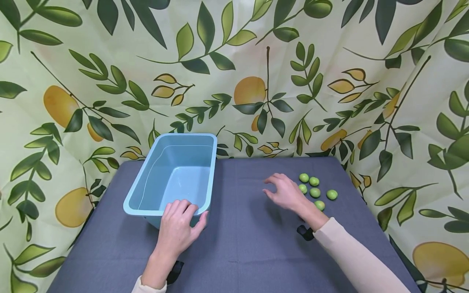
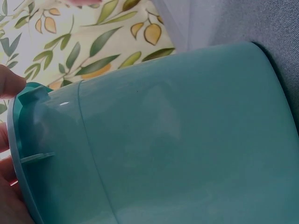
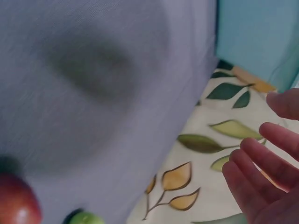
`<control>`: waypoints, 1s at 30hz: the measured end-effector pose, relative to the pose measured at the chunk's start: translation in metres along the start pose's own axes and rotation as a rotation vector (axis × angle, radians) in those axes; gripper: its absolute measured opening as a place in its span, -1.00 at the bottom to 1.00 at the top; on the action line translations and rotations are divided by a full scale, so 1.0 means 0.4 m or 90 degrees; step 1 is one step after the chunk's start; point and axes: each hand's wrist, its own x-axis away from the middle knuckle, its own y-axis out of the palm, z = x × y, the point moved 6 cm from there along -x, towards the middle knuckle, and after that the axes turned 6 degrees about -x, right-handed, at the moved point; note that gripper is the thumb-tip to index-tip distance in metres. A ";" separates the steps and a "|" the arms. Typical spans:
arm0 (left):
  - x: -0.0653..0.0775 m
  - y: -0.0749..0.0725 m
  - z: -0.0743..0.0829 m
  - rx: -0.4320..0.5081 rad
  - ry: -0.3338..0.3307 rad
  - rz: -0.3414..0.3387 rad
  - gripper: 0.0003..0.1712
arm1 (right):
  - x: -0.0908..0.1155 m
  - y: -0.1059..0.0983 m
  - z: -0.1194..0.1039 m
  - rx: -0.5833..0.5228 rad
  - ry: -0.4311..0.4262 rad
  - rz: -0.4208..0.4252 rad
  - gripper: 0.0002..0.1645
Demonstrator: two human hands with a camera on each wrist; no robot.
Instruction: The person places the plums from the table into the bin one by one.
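Left grip [image 1: 177, 228] curls over the bin [image 1: 172, 175] rim at 6 o'clock. Right grip [image 1: 287, 193] hovers spread, empty; limes [image 1: 315, 192] just beside at 3 o'clock.

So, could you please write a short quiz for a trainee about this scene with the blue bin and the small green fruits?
1. True or false: the blue bin already holds green fruits.
2. Which hand holds the near rim of the bin? A) the left hand B) the right hand C) neither
3. Fill in: the right hand hovers with relaxed fingers and holds ____.

Key
1. False: the bin looks empty inside, and the six fruits lie on the grey cloth beside the right hand.
2. A: its fingers lie over the rim and its thumb is on the outer wall.
3. Nothing.
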 end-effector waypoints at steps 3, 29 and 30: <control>0.000 -0.001 0.000 0.001 0.001 0.003 -0.63 | 0.004 -0.002 0.032 0.019 0.012 -0.001 -0.69; 0.004 0.003 -0.003 -0.007 -0.006 -0.005 -0.62 | 0.051 -0.017 0.278 0.140 0.188 -0.040 -0.58; 0.003 0.003 -0.003 -0.007 -0.006 -0.005 -0.62 | 0.053 -0.015 0.283 0.137 0.193 -0.043 -0.58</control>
